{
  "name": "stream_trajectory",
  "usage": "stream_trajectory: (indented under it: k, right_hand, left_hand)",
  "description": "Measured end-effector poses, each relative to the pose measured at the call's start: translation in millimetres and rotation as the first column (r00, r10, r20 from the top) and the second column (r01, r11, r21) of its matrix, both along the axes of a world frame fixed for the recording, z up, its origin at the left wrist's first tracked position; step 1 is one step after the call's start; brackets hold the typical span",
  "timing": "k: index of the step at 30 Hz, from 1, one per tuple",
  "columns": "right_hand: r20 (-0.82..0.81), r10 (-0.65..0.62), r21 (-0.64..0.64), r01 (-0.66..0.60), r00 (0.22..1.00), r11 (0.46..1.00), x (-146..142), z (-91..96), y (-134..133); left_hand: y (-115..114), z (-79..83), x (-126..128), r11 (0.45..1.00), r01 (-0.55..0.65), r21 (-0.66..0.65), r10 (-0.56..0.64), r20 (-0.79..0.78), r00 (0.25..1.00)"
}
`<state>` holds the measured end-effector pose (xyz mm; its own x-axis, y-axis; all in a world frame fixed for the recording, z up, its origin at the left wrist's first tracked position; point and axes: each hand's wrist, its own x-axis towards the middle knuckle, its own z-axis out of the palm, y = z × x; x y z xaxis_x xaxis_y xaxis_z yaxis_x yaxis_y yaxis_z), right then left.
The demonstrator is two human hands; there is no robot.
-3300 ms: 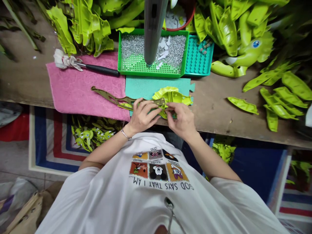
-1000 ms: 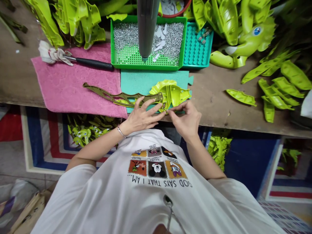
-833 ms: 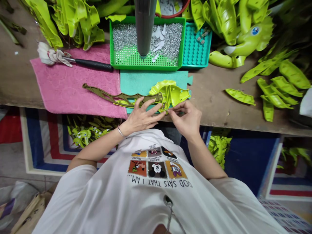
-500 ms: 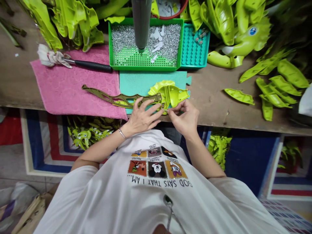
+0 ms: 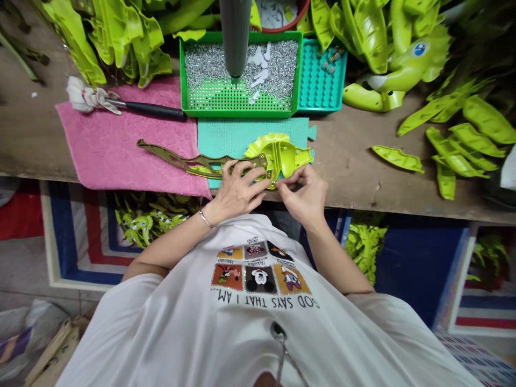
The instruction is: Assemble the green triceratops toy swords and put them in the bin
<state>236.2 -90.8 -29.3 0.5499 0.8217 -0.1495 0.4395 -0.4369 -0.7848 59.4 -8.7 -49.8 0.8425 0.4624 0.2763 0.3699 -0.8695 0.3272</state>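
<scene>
Shell [image 5: 288, 157], lime-green | lower edge between left fingers [image 5: 258, 188] and right fingers [image 5: 286, 193]

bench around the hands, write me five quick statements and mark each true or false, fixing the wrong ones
1. The left hand has its fingers over the olive-brown strip. True.
2. The black-handled tool lies on the teal mat. False: it lies mostly on the pink cloth.
3. The turquoise tray is right of the green basket. True.
4. The green basket is full of lime-green shells. False: it holds mainly small silvery pieces.
5. The right hand is inside the turquoise tray. False: it is at the near edge of the lime-green part on the teal mat.
</scene>
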Motion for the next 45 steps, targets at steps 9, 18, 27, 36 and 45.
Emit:
stream_trajectory:
  k: [9, 18, 27, 36, 45]
  right_hand:
    - [0.023, 0.017, 0.046, -0.018, 1.0, 0.999, -2, 0.8, -5]
    - [0.0, 0.009, 0.041, -0.009, 1.0, 0.999, -2, -1.3, 0]
    - [-0.01, 0.186, 0.058, -0.185, 0.983, 0.981, 4, 13.7, 7]
    - [0.38, 0.036, 0.268, -0.148, 0.924, 0.952, 114, 54.6, 103]
    - [0.511, 0.018, 0.117, -0.09, 0.859, 0.989, 173, 88.0, 294]
  left_hand:
    - [-6, -4.9, -3, 1.0, 0.011, 0.0, -0.011, -0.054, 0.998]
    - [-1, -0.1, -13, 0.998, 0.069, 0.007, -0.068, -0.092, 0.993]
    - [-17, 3.3, -11, 0.95, 0.03, 0.311, 0.017, -0.145, 0.989]
    - [-18, -19.5, 1, 0.904, -0.103, 0.414, 0.085, 0.062, 0.994]
    - [-14, -22.0, 3, 0.916, -0.14, 0.375, 0.07, 0.194, 0.979]
